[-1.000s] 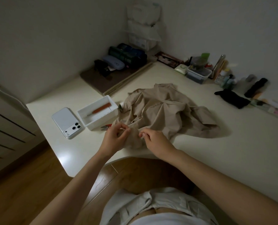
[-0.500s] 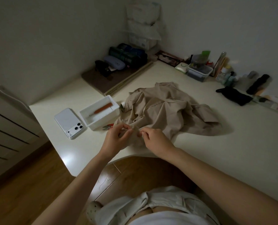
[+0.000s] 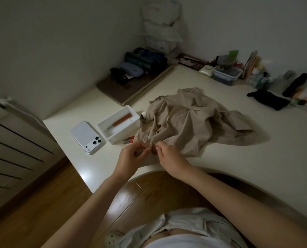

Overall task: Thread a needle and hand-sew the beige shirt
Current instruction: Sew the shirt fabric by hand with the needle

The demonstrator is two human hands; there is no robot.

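- Closer together now than a second ago: my left hand (image 3: 129, 159) and right hand (image 3: 170, 157) have narrowed the gap, and their fingertips almost meet.
- Both are working the near edge of the beige shirt (image 3: 193, 120). The left thumb and forefinger pinch the cloth, and the right fingertips pinch a small fold just beside them.
- Something thin and grey shows in my left fingers, but it's too small to name. I can't make out a needle or any thread.
- The shirt lies crumpled on the table (image 3: 220, 167), its near hem drawn to the front edge under my hands and the bulk heaped behind them.
- Just left of my left hand, a pair of red-handled snips (image 3: 128, 139) pokes out from under the shirt's edge.
- Touching those snips is the white box (image 3: 125, 135), open-topped, with one orange-handled tool (image 3: 122, 119) lying slantwise in it.
- At the box's far corner, against the shirt, sits a small spool (image 3: 142, 116).
- Left of the box, a white phone (image 3: 86, 136) lies face down.
- Far back, near the wall, a clear lidded tub (image 3: 227, 76) holds small dark bits I can't tell apart.
- To the right of the shirt, well apart, lies a black cloth (image 3: 269, 101).
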